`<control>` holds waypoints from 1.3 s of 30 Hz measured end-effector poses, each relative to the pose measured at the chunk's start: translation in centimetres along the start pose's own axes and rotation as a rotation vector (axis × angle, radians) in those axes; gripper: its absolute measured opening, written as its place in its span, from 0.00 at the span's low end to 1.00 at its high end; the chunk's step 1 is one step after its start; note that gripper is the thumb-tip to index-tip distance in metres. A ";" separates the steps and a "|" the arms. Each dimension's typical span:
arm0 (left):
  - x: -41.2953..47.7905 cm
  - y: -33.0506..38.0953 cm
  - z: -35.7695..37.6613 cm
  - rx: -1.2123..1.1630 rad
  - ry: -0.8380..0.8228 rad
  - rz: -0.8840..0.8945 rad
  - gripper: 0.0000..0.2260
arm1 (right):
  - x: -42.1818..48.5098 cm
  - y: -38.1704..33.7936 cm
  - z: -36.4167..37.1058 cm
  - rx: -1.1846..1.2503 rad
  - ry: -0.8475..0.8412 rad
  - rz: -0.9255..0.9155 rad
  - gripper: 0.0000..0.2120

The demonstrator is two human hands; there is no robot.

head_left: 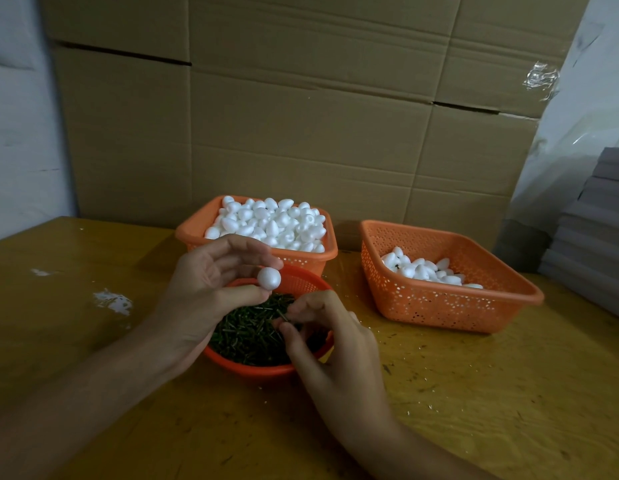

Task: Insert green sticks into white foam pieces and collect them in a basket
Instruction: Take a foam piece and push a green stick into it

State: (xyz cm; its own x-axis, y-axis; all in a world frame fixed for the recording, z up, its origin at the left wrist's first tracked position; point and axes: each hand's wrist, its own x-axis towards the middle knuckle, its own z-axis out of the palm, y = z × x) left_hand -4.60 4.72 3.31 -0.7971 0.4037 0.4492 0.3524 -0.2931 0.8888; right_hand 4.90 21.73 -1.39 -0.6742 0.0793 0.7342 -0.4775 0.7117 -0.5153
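Early on: right basket [439,306] barely lined, supply basket [193,233] heaped; left hand [207,289] pinching foam piece [269,278], right hand [335,348] pinching green stick [282,314], not yet inserted.

The foam ball [269,278] is plain white, like the foam pieces [270,223] heaped in the orange back basket [194,233]. The right basket [439,306] is the same orange, its walls dotted with small holes. The round basket [259,369] is a redder orange, its sticks [245,336] dark green. The table [93,358] is yellow-brown, grained, with white smears [112,302]. The cardboard [301,116] is plain brown.
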 end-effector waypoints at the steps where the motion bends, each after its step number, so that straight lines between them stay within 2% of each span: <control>1: 0.0 0.0 0.0 0.003 -0.004 0.002 0.19 | 0.0 0.0 0.0 -0.001 -0.003 0.002 0.09; 24: -0.3 0.2 0.4 0.160 -0.017 0.005 0.19 | -0.1 0.1 0.0 -0.003 -0.018 0.026 0.09; 39: -0.1 0.3 0.8 0.023 0.064 -0.041 0.21 | 0.1 0.8 0.1 0.136 0.007 0.057 0.03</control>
State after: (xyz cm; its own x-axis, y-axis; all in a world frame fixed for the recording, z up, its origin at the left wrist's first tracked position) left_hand -4.00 5.27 3.64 -0.8407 0.3580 0.4062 0.3295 -0.2571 0.9085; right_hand 4.43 22.27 -1.75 -0.6989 0.1219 0.7047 -0.5106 0.6050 -0.6110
